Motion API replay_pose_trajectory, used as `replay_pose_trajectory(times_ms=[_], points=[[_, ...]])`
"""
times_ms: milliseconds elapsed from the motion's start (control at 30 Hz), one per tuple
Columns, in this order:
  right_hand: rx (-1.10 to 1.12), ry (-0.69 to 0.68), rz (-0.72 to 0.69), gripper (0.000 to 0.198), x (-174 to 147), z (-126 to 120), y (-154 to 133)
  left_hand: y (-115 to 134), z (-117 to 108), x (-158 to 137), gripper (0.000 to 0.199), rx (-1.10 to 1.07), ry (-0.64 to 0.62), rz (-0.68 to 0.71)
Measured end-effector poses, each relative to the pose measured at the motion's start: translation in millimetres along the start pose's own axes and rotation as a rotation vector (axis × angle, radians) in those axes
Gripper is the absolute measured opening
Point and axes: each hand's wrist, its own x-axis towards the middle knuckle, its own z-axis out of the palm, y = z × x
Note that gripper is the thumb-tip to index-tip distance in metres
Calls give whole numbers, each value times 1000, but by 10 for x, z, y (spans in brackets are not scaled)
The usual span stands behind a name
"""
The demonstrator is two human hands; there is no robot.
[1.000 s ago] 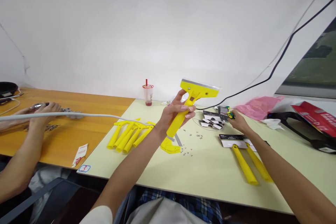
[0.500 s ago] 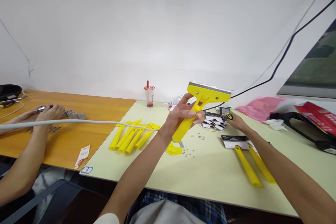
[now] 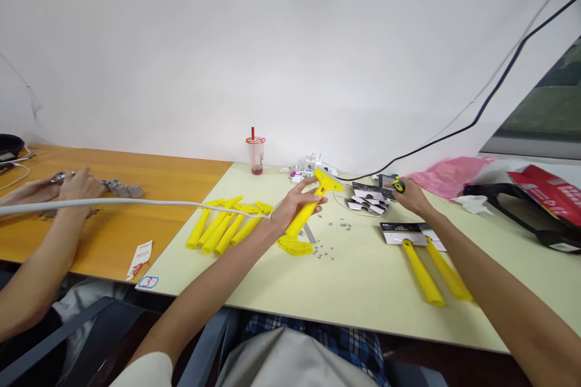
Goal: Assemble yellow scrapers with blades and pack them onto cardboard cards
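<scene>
Head view showed both arms stretched forward over the pale cream table, the left slanting in from the near left, the right from the near right edge, where its upper part was cut off. The left hand was wrapped around a yellow plastic scraper with a T-shaped head, holding it above the middle of the table, head tilted up toward the far right. The right hand was closed around a small rounded green-and-yellow object, just right of some black-and-white cardboard pieces.

Left fingers hid part of the scraper's handle, and its blade edge was hard to make out. Most of the green-and-yellow object was hidden, so its kind could not be told. Scattered small metal parts were too tiny to identify. The right forearm partly covered the right one of two yellow handles with cards.
</scene>
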Motion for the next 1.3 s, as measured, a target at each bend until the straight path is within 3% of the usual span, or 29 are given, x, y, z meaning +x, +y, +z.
replay_pose_trajectory(times_ms=[67, 133, 267, 400, 533, 767, 867, 967, 1133, 1300], points=[[29, -29, -28, 15, -60, -46, -132, -66, -132, 11, 70, -35, 83, -26], [57, -100, -78, 23, -148, -76, -307, -133, -232, 17, 74, -69, 159, -37], [83, -492, -277, 49, -382, -70, -713, -236, -319, 5, 79, -98, 222, -64], [130, -749, -312, 40, -611, 17, -1021, -302, -313, -14, 80, -97, 269, -105], [193, -821, -319, 32, -741, 138, -1112, -357, -313, -12, 77, -45, 262, -98], [180, -850, -320, 38, -768, 228, -1053, -427, -365, 6, 78, -17, 247, -115], [154, -816, -340, 43, -768, 192, -1104, -449, -383, 3, 81, -17, 229, -125], [158, -690, -365, 45, -784, 95, -1213, -464, -384, -5, 80, -39, 214, -120], [362, -275, -340, 37, -870, -93, -1499, -462, -350, -25, 80, -116, 199, -108], [616, 204, -300, 35, -1015, -65, -1832, -369, -277, -88, 79, -190, 73, -122]])
